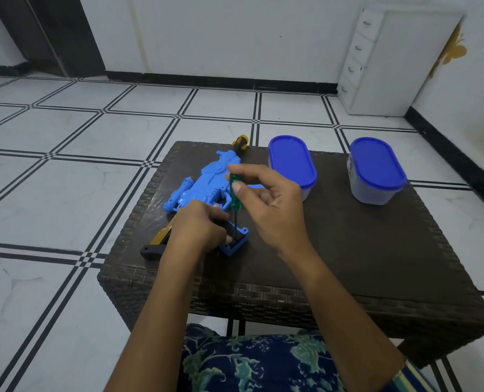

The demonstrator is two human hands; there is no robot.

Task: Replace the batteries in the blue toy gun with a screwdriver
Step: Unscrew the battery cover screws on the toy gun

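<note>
Wicker table [348,250], blue toy gun [206,182], tiled floor [65,137], white walls [235,29]

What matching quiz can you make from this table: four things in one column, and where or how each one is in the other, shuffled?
1. screwdriver
2. toy gun
3. blue-lidded tubs
4. left hand

A. standing at the far side of the table, lids on
B. lying flat
C. upright, pinched by the right hand
D. holding the toy gun's grip

Pairs: 1-C, 2-B, 3-A, 4-D.
</note>
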